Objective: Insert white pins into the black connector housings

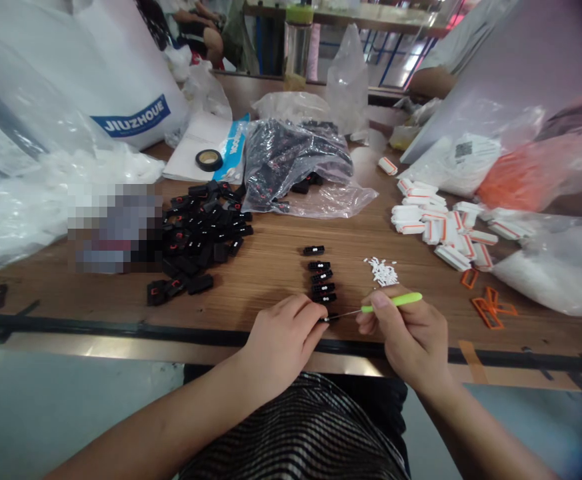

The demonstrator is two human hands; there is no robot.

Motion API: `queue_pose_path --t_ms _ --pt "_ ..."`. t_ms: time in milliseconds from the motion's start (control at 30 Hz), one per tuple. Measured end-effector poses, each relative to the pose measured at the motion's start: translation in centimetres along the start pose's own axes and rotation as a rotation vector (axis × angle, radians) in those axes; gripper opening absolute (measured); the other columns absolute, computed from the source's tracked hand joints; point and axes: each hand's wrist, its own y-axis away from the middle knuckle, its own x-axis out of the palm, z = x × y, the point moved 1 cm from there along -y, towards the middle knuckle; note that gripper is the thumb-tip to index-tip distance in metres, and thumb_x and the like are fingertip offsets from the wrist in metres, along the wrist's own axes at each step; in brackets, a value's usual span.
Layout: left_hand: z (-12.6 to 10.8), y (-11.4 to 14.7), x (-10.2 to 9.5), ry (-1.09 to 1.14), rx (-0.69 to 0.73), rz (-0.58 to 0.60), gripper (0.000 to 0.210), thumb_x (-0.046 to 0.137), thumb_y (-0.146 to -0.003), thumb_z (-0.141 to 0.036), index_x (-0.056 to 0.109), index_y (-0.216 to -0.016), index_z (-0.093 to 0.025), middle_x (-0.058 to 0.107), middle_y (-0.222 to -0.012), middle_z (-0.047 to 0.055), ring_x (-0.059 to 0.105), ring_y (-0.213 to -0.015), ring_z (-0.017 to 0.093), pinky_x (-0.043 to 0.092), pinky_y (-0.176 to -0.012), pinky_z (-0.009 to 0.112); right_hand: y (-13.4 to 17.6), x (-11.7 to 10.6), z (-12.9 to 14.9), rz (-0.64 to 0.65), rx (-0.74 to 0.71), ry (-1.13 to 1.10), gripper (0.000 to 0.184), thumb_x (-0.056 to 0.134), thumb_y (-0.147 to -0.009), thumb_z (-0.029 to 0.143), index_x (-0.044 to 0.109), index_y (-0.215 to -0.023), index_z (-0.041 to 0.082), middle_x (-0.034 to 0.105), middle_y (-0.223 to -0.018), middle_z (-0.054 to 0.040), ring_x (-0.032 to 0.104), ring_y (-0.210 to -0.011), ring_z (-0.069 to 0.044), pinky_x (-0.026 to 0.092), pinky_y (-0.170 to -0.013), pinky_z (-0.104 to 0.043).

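My left hand (285,333) is closed on a small black connector housing (331,317) close to the table's front edge. In my right hand (413,333) is a thin pick with a lime-green handle (405,299), pinched between thumb and fingers. Its metal tip points left and reaches the housing, where a white spot shows. Several similar black housings with white dots (324,288) lie in a column just beyond my left fingers. A small heap of tiny white pins (383,272) sits beyond my right hand.
Loose black housings (205,227) are piled at left, near a clear bag of black parts (295,163). White parts with orange strips (435,220) and orange frames (488,310) lie at right. Black tape (209,160) rests on a booklet. A large white JIUZHOUE bag (121,73) stands back left.
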Motion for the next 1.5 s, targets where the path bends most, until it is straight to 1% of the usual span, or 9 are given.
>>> queue_pose_path --t_ms 333,467,667,833,933,1033,1133,1267,1500 --pt "0.1 0.1 0.2 0.018 0.006 -0.014 0.009 0.058 -0.096 -0.023 0.063 -0.102 -0.019 0.067 -0.095 0.004 0.067 -0.085 0.020 0.059 -0.079 0.039 0.1 0.0 1.1 0.119 -0.155 0.260 0.014 0.058 -0.094 0.023 0.067 -0.084 0.023 0.071 -0.068 0.0019 0.067 -0.054 -0.012 0.054 -0.052 -0.024" --pt "0.0 0.3 -0.4 -0.006 0.025 0.012 0.008 0.056 -0.097 -0.022 0.063 -0.101 -0.020 0.067 -0.094 0.003 0.066 -0.086 0.020 0.058 -0.078 0.039 -0.1 -0.3 1.0 0.019 -0.085 0.052 0.018 0.058 -0.095 0.025 0.069 -0.081 0.024 0.070 -0.070 0.0019 0.064 -0.052 -0.010 0.054 -0.049 -0.024" --pt "1.5 1.6 -3.7 -0.011 -0.125 0.042 0.016 0.059 -0.092 -0.018 0.064 -0.107 -0.024 0.070 -0.099 0.002 0.067 -0.086 0.019 0.056 -0.077 0.036 -1.5 -0.6 -0.3 -0.135 0.061 -0.117 0.013 0.065 -0.092 0.032 0.072 -0.086 0.023 0.071 -0.070 -0.0004 0.065 -0.055 -0.012 0.055 -0.051 -0.026" --pt "4.4 1.2 -6.8 -0.227 -0.261 -0.010 0.017 0.057 -0.092 -0.020 0.068 -0.105 -0.022 0.067 -0.094 0.002 0.064 -0.074 0.017 0.052 -0.065 0.030 -2.2 -0.4 -0.8 -0.163 0.058 -0.129 0.015 0.064 -0.092 0.035 0.071 -0.086 0.022 0.070 -0.067 0.0006 0.064 -0.052 -0.012 0.054 -0.050 -0.025" --pt "4.5 0.3 -7.7 -0.347 -0.231 -0.086 0.019 0.059 -0.090 -0.020 0.068 -0.106 -0.022 0.066 -0.103 0.004 0.065 -0.089 0.022 0.053 -0.072 0.034 -2.1 -0.1 -0.7 -0.164 0.023 -0.084 0.018 0.063 -0.093 0.033 0.070 -0.083 0.021 0.070 -0.067 0.0000 0.064 -0.052 -0.011 0.053 -0.048 -0.024" --pt "3.0 -0.6 -7.2 -0.367 -0.121 -0.220 0.017 0.065 -0.088 -0.028 0.069 -0.103 -0.020 0.065 -0.111 0.007 0.060 -0.102 0.026 0.053 -0.086 0.041 -2.0 0.1 -0.7 -0.156 -0.002 -0.055 0.020 0.063 -0.092 0.033 0.070 -0.080 0.019 0.070 -0.068 -0.0015 0.064 -0.051 -0.011 0.053 -0.047 -0.024" --pt "1.3 -1.4 -5.0 -0.192 0.040 -0.059 0.014 0.066 -0.090 -0.032 0.068 -0.099 -0.021 0.066 -0.101 0.004 0.062 -0.095 0.021 0.054 -0.081 0.037 -1.9 0.2 -0.5 -0.115 -0.028 -0.057 0.020 0.062 -0.093 0.031 0.070 -0.081 0.018 0.070 -0.068 -0.0016 0.064 -0.052 -0.012 0.055 -0.048 -0.024" --pt "0.7 -2.0 -2.3 -0.154 0.039 0.046 0.015 0.060 -0.096 -0.029 0.066 -0.107 -0.021 0.067 -0.103 0.004 0.063 -0.095 0.021 0.056 -0.077 0.035 -2.0 0.2 -0.3 -0.067 -0.052 -0.037 0.018 0.061 -0.093 0.028 0.070 -0.082 0.018 0.071 -0.069 -0.0019 0.065 -0.052 -0.012 0.056 -0.050 -0.024" --pt "0.5 -2.1 -1.5 -0.090 0.016 0.126 0.013 0.056 -0.096 -0.023 0.067 -0.102 -0.018 0.066 -0.097 0.005 0.064 -0.092 0.022 0.056 -0.081 0.040 -1.8 0.3 -0.2 -0.038 -0.035 0.004 0.017 0.060 -0.094 0.027 0.070 -0.083 0.018 0.071 -0.067 -0.0010 0.066 -0.053 -0.012 0.055 -0.051 -0.023"
